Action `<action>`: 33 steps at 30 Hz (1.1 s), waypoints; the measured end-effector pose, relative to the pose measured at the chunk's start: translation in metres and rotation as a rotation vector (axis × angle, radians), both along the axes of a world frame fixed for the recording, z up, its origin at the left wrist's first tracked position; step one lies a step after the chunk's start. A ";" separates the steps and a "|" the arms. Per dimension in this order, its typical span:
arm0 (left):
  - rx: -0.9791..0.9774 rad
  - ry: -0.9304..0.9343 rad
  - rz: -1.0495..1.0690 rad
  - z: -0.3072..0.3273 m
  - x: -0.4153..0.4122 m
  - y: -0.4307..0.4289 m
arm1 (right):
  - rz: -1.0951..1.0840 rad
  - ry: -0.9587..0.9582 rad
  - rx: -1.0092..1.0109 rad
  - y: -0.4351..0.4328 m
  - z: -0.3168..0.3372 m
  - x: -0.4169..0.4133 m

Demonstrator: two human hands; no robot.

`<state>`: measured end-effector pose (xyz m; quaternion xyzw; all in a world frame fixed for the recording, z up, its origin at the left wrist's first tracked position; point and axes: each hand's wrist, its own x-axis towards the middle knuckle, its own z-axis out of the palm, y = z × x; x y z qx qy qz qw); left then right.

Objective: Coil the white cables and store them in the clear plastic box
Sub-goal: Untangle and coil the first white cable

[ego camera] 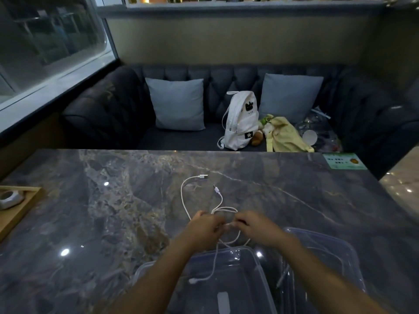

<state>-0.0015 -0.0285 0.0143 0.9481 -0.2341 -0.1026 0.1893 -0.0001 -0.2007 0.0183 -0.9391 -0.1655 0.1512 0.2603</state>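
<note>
Dark marble worktop [113,211] carries everything. Clear plastic box [229,279] sits at the near edge, open; what looks like its lid [328,257] lies just beside it on the right.

White cable [184,200] is on the worktop beyond the box: one long loop runs out to a USB plug [203,176], a second small connector [217,189] lies near it, and a tail drops over the box rim with another plug end [192,280] lying inside. Can't tell if that's one cable or two tangled together.

Left hand [204,227] and right hand [255,226] are close together just beyond the box's far rim. Fingers of both are curled narrow, pinching the cable where the strands bunch between them. Small loops show just past the fingertips.

Step, as I read it: early coiling. Most of the length is loose and uncoiled.

Next move calls for pulling the far loop and plugs in toward the hands, laying even turns on the held bundle, keeping the pinch so the turns don't spring apart. The tail in the box likely needs lifting out first or it'll snag.
</note>
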 end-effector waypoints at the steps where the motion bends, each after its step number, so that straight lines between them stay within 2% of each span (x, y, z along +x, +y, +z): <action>1: -0.053 0.012 0.027 0.006 0.000 0.000 | -0.017 -0.028 0.021 0.000 0.006 0.001; 7: -0.495 0.052 0.132 0.060 0.006 -0.004 | -0.095 -0.311 0.203 0.001 0.068 0.006; 13: -0.997 0.090 0.280 0.123 0.022 -0.002 | -0.340 -0.851 0.386 -0.004 0.129 0.010; 15: -1.158 0.131 0.316 0.139 0.029 0.002 | -0.417 -0.934 0.463 -0.005 0.137 0.009; 17: -1.297 0.181 0.313 0.151 0.033 0.004 | -0.430 -0.837 0.635 -0.004 0.140 0.004; 20: -1.470 0.237 0.307 0.161 0.032 -0.001 | -0.361 -0.426 0.897 0.004 0.138 -0.003; 25: -1.635 0.327 0.330 0.164 0.024 -0.010 | -0.200 -0.077 0.983 0.021 0.127 -0.014; 27: -1.723 0.363 0.342 0.163 0.020 -0.010 | -0.221 0.001 1.069 0.024 0.125 -0.017; 31: -1.923 0.440 0.434 0.162 0.017 -0.003 | -0.301 0.151 1.372 0.026 0.128 -0.023; 33: -2.018 0.488 0.494 0.162 0.016 0.003 | -0.353 0.143 1.359 0.025 0.128 -0.025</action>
